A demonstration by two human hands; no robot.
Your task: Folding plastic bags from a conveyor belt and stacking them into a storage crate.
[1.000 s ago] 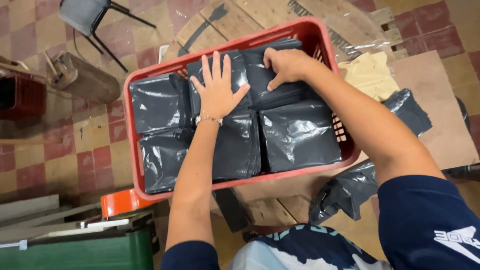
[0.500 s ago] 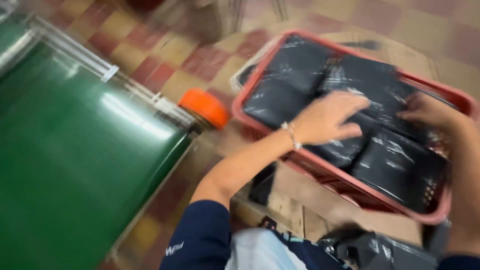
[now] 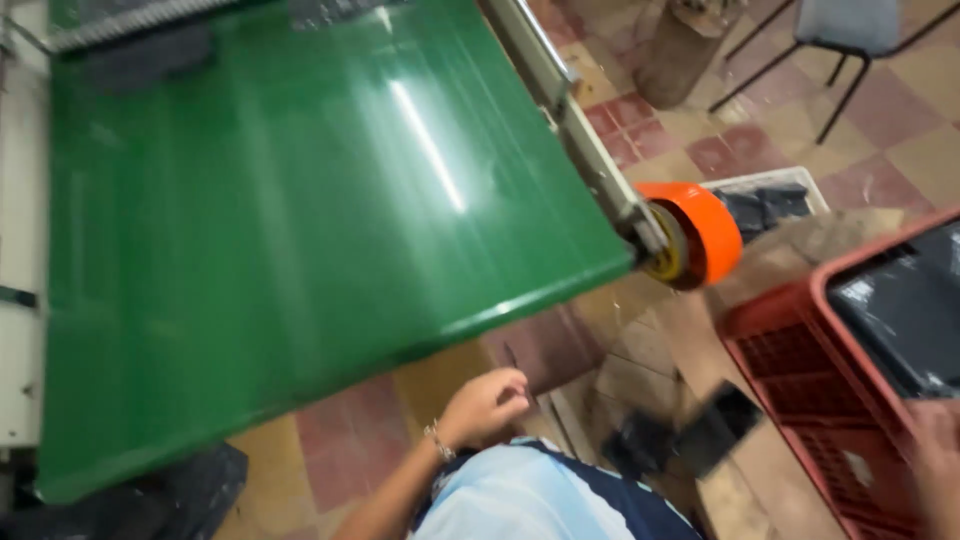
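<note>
Empty-handed on the left: left hand (image 3: 487, 403) loosely curled, fingers half folded, nothing pinched in it, thin bracelet (image 3: 436, 441) at the wrist. It hangs above the tiled floor (image 3: 352, 437), just off the near edge of the green conveyor belt (image 3: 300, 220), close to the person's own light-blue shirt (image 3: 520, 500). Right hand (image 3: 938, 452) only a blurred sliver at the right frame edge, by the near rim of the red crate (image 3: 800, 385); cannot tell if it grips anything.

Head view, only one given:
- Black plastic packets (image 3: 905, 315) lie inside the red crate, near its far-left corner; the rest of the crate is cut off by the frame.
- Belt surface is bare green across what shows; something dark and blurred sits at its far-left corner, cannot tell what.
- Orange roller (image 3: 700, 232) at the belt's near-right corner.
- White bin (image 3: 765, 200) with dark bags beyond the roller, on the floor.
- Chair (image 3: 850, 30) top right.

Progress, judged: packets sit packed in the crate, none on the belt's near end, neither hand visibly carrying one. Looks like a pause between handling moves; how much is left, cannot tell.
</note>
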